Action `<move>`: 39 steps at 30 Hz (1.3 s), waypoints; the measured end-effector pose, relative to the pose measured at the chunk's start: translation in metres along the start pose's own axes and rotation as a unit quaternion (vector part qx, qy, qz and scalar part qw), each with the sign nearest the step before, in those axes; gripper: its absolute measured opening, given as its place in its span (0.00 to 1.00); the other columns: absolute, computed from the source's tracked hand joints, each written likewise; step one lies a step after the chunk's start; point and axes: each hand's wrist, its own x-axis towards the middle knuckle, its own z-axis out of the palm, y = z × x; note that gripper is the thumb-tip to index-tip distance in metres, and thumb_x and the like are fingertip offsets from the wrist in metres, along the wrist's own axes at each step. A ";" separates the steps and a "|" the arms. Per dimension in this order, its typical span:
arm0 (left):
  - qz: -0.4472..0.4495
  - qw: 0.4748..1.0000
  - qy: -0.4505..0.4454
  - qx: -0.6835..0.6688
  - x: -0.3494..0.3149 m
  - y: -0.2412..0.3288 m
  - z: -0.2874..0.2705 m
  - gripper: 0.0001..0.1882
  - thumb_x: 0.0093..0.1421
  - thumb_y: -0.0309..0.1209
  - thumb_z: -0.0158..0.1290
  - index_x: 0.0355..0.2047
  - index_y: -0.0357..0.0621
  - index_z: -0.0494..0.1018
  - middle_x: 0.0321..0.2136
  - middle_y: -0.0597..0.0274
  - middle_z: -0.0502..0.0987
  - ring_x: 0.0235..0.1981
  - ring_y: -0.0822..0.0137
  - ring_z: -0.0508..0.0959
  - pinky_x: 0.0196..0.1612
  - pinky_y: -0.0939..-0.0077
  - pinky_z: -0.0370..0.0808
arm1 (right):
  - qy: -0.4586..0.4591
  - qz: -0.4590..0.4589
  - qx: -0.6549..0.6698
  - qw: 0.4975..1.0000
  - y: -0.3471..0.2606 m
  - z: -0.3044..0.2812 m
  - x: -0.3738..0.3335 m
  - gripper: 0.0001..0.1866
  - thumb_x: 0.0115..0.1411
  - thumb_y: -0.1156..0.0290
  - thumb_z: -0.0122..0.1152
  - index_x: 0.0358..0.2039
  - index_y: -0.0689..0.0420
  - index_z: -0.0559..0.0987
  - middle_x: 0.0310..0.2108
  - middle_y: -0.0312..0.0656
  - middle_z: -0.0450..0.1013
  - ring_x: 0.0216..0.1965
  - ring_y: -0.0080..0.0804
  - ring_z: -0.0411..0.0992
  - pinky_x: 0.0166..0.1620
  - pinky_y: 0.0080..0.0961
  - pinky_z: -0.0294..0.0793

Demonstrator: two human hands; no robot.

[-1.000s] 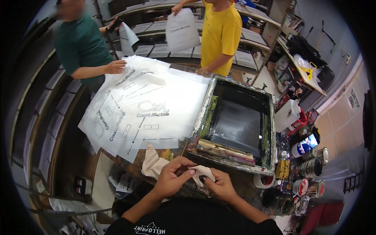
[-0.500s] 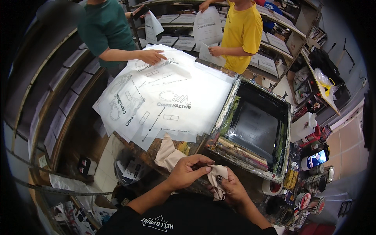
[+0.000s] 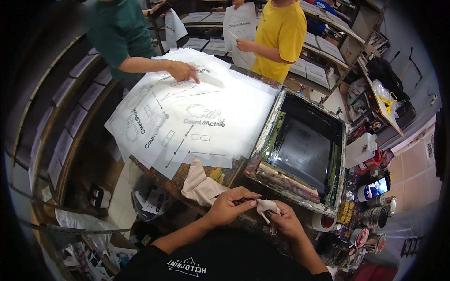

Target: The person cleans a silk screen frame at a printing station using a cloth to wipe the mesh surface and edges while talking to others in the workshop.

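A bunched beige rag (image 3: 267, 209) is gripped by my right hand (image 3: 287, 222), with its lower end hanging below the fingers. Against the rag's left edge, my left hand (image 3: 230, 206) has thumb and fingertips curled close together. The tips look dark-stained, and what they pinch, if anything, is hidden. Another piece of beige cloth (image 3: 199, 185) lies on the table edge, running behind my left hand. Beyond my hands stands a screen-printing frame (image 3: 304, 150) with a dark mesh and thick, paint-marked rims. Printed translucent sheets (image 3: 211, 136) lie overlapped to its left.
Across the table, a person in green (image 3: 119, 37) points at the sheets; one in yellow (image 3: 280, 37) holds a printed sheet (image 3: 239, 33). Cans (image 3: 376, 218), a white jug (image 3: 362, 151) and a lit phone (image 3: 377, 187) stand right. Shelves (image 3: 70, 136) line the left.
The rag is bunched smaller, and my right hand has shifted slightly right. The yellow-shirted person's lower hand has drawn its paper upward. The whole view has shifted a little.
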 end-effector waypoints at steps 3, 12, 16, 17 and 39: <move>-0.005 0.998 -0.004 0.057 0.000 -0.005 -0.002 0.11 0.67 0.27 0.61 0.49 0.39 0.82 0.41 0.65 0.83 0.41 0.78 0.79 0.45 0.82 0.74 | -0.008 -0.024 -0.098 0.995 -0.001 -0.006 0.000 0.18 0.64 0.77 0.57 0.55 0.59 0.78 0.45 0.34 0.77 0.44 0.20 0.74 0.45 0.20 0.74; -0.039 0.994 0.037 0.100 -0.008 -0.020 -0.002 0.18 0.65 0.27 0.62 0.54 0.37 0.78 0.29 0.66 0.80 0.31 0.78 0.77 0.35 0.82 0.73 | 0.184 -0.174 -0.189 0.949 -0.066 -0.053 -0.038 0.22 0.59 0.80 0.56 0.54 0.58 0.78 0.46 0.34 0.77 0.47 0.23 0.75 0.49 0.21 0.75; 0.046 0.959 0.025 0.280 -0.009 -0.030 -0.002 0.16 0.60 0.31 0.66 0.46 0.36 0.81 0.24 0.61 0.78 0.26 0.70 0.77 0.31 0.73 0.72 | 0.481 -0.371 -0.342 0.717 -0.133 -0.136 -0.046 0.16 0.73 0.68 0.50 0.55 0.61 0.76 0.42 0.39 0.77 0.36 0.23 0.73 0.38 0.24 0.74; 0.080 0.940 -0.001 0.331 -0.009 -0.036 -0.006 0.16 0.59 0.31 0.67 0.46 0.37 0.82 0.24 0.59 0.77 0.25 0.66 0.77 0.30 0.71 0.72 | 0.533 -0.382 -0.369 0.659 -0.146 -0.177 -0.050 0.16 0.71 0.73 0.50 0.56 0.61 0.76 0.42 0.39 0.77 0.38 0.25 0.75 0.41 0.24 0.75; 0.120 0.786 0.121 0.594 -0.039 -0.075 -0.058 0.26 0.53 0.52 0.68 0.41 0.44 0.81 0.39 0.55 0.73 0.43 0.50 0.72 0.48 0.53 0.66 | 0.568 -0.294 -0.646 0.417 -0.239 -0.342 0.022 0.14 0.62 0.77 0.58 0.48 0.64 0.79 0.44 0.58 0.75 0.48 0.60 0.73 0.52 0.48 0.72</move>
